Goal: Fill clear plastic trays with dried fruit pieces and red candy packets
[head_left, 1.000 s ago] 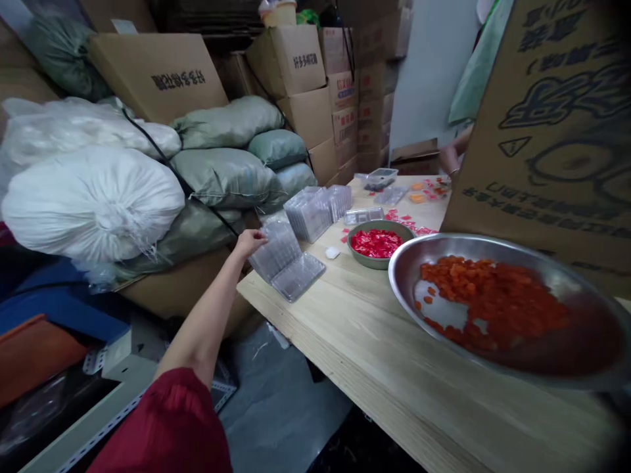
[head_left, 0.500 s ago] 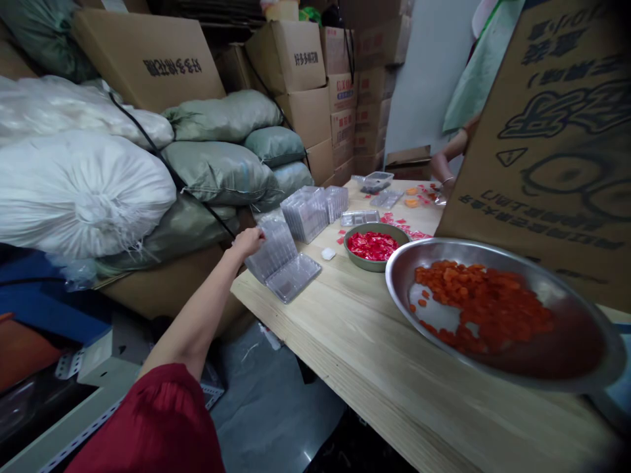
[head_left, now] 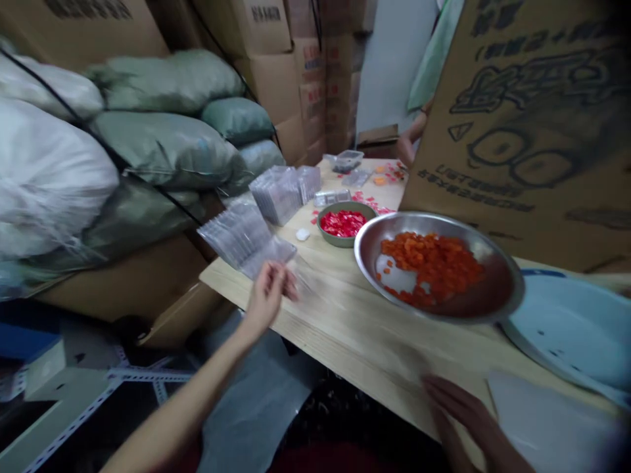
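My left hand is at the table's near left corner, fingers pinched on a clear plastic tray that is smeared by motion. Just behind it a leaning stack of clear trays rests on the wooden table. My right hand lies flat on the table's front edge with fingers stretched and nothing in it. A steel bowl of orange pieces sits ahead of it. A green bowl of red wrapped sweets stands further back.
A big cardboard box stands at the right, a pale blue tray below it. More clear trays are stacked further back. Sacks and cartons fill the left. Another person's hand works at the far end.
My left hand has come away from the leaning stack toward me with one clear tray. My right hand has come into view on the front edge. The view has swung right and down.
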Tool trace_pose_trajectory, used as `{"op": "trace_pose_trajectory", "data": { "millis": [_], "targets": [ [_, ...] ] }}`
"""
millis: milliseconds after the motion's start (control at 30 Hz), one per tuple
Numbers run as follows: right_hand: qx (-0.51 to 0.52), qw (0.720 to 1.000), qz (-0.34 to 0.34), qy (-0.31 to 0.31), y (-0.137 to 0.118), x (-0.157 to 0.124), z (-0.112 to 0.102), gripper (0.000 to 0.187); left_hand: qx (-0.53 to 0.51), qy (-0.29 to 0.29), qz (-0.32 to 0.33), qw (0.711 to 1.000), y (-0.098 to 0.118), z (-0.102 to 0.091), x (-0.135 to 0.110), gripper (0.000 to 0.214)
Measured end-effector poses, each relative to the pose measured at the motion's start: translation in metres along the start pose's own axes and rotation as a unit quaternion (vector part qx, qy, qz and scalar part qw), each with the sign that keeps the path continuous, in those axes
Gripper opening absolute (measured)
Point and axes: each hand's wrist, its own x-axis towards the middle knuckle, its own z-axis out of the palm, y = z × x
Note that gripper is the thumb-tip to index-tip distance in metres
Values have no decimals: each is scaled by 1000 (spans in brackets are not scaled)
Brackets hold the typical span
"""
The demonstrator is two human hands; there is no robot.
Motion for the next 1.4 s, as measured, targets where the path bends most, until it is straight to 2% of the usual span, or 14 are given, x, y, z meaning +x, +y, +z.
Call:
{"op": "trace_pose_trajectory", "data": {
  "millis": [133,200,267,400,467,533,633,733,833,900,1000,1167,1267,1400],
  "targets": [
    [-65,987,-53,-139,6,-7,39,59,-255,-85,-262,927,-40,108,-124,37],
    [-102,974,-47,-199,21,-10,51,64,-295,-105,-322,893,-58,131,-156,40],
    [-125,962,-23,-242,40,-15,52,65,-255,-154,-358,885,-72,133,-161,48],
    [-137,955,13,-262,67,-26,32,64,-28,-345,-327,879,-65,106,-117,52],
    [-124,960,23,-250,69,-27,21,62,49,-363,-204,908,-43,99,-81,45],
    [-94,970,28,-222,62,-22,7,55,107,-315,-32,943,-17,111,-39,34],
    [-49,987,46,-144,44,-2,-32,43,226,-290,132,920,9,164,20,19],
    [-58,991,116,-12,45,32,-93,28,372,-367,158,838,7,238,63,21],
    [-126,974,163,90,81,73,-152,25,407,-416,154,799,-7,296,83,17],
    [-192,957,213,49,118,97,-176,22,422,-442,156,776,-16,316,87,15],
    [-274,917,285,-64,171,126,-178,18,438,-464,167,751,-22,323,89,12],
    [-258,903,314,-136,215,147,-130,12,421,-448,194,765,-22,307,93,15],
    [-249,896,335,-153,224,148,-111,14,342,-407,208,821,-24,291,96,16],
    [-230,889,366,-152,232,145,-115,22,149,-314,161,924,-20,261,80,18]
  ]
}}
